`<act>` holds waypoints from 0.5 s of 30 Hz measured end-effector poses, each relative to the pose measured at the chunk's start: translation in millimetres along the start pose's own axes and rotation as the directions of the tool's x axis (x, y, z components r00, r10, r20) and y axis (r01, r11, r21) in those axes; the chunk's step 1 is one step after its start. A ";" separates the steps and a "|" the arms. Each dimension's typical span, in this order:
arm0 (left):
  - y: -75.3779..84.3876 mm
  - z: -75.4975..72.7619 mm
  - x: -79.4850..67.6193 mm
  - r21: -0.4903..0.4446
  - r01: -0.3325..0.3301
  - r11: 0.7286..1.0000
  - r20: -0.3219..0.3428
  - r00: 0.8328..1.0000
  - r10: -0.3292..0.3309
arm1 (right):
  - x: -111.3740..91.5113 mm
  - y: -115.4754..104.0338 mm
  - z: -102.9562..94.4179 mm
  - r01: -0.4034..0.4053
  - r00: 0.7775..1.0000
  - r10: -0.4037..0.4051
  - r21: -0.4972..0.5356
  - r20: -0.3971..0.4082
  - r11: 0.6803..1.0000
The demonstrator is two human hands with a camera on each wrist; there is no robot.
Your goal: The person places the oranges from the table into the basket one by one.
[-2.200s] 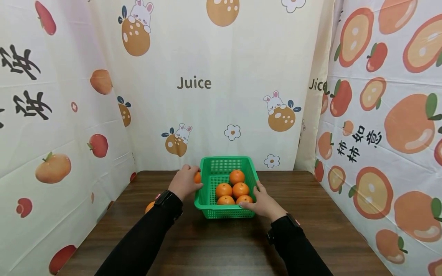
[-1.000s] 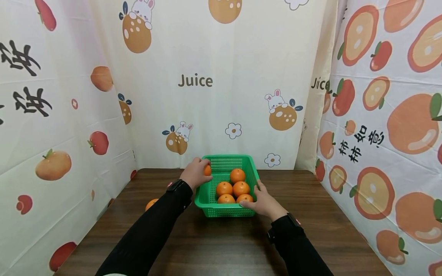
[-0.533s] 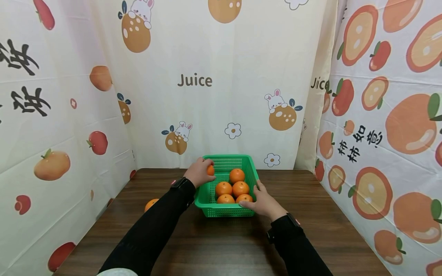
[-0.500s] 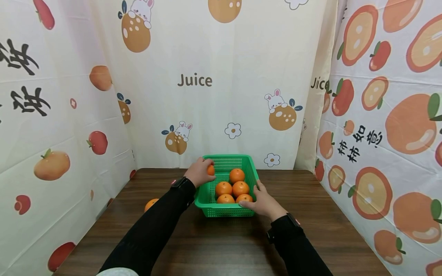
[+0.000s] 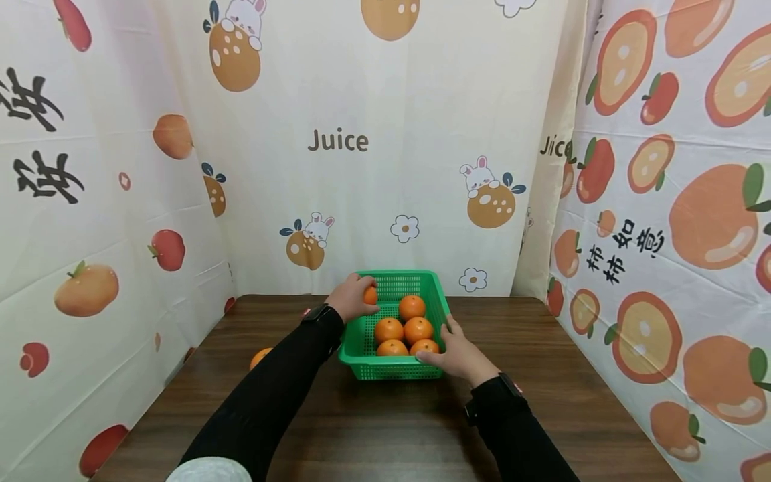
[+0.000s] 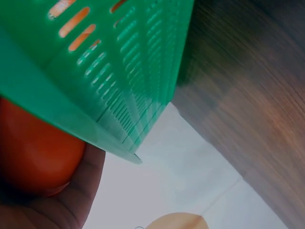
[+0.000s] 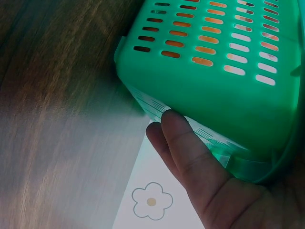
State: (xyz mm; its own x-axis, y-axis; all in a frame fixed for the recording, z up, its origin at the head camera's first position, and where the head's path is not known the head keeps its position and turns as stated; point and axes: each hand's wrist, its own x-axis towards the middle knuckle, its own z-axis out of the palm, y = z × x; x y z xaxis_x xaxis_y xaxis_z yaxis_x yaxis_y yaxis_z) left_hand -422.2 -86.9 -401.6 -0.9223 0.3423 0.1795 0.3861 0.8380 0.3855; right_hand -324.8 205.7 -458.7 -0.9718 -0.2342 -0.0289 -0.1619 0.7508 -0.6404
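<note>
My left hand (image 5: 351, 299) holds an orange (image 5: 370, 296) over the left side of a green plastic basket (image 5: 434, 284). In the left wrist view, fingers curl under that orange (image 6: 38, 148), right by the basket's rim. Several oranges (image 5: 418, 330) sit in the basket, grouped toward its right and front. My right hand (image 5: 460, 355) grips the basket's front right corner, thumb at the front rim. Its fingers (image 7: 183, 143) lie along the outer wall in the right wrist view; the thumb is hidden there.
One more orange (image 5: 260, 357) lies on the dark wooden table (image 5: 373, 428), partly hidden behind the left sleeve. Fruit-printed curtains (image 5: 385, 187) stand at the back and on both sides, the back one right behind the basket.
From outside the basket's left rim, my left hand has carried the orange rightward over the basket. The right hand stays at the corner, and the basket keeps its place.
</note>
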 end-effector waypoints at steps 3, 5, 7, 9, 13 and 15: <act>-2.6 1.2 5.2 0.008 -0.001 1.000 0.004 1.000 0.001 | 0.9 0.4 0.5 -0.005 1.000 0.005 0.003 0.005 1.000; -4.0 1.8 8.3 0.012 -0.001 1.000 0.005 1.000 0.001 | 1.6 0.5 0.5 -0.002 1.000 0.002 0.002 0.005 1.000; -5.4 2.5 10.9 0.010 -0.001 1.000 0.004 1.000 0.001 | 2.3 0.7 0.7 -0.007 1.000 0.007 0.005 0.006 1.000; -7.1 3.1 13.1 0.011 0.006 1.000 0.014 1.000 -0.006 | 2.9 1.1 0.8 -0.007 1.000 0.007 0.006 0.006 1.000; -10.6 3.5 17.0 -0.009 0.019 1.000 0.033 0.999 -0.019 | 3.5 2.1 1.6 -0.012 1.000 0.012 0.004 0.008 1.000; -11.8 3.3 18.4 -0.021 0.020 1.000 0.040 0.999 -0.019 | 3.1 2.0 1.7 -0.012 1.000 0.012 0.001 0.009 1.000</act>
State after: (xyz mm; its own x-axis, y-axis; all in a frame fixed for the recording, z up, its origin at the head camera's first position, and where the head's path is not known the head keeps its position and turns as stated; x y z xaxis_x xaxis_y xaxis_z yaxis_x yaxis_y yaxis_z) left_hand -443.8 -89.1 -405.8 -0.9296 0.3427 0.1357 0.3677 0.8357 0.4080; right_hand -327.9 205.4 -461.4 -0.9721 -0.2308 -0.0429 -0.1504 0.7528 -0.6408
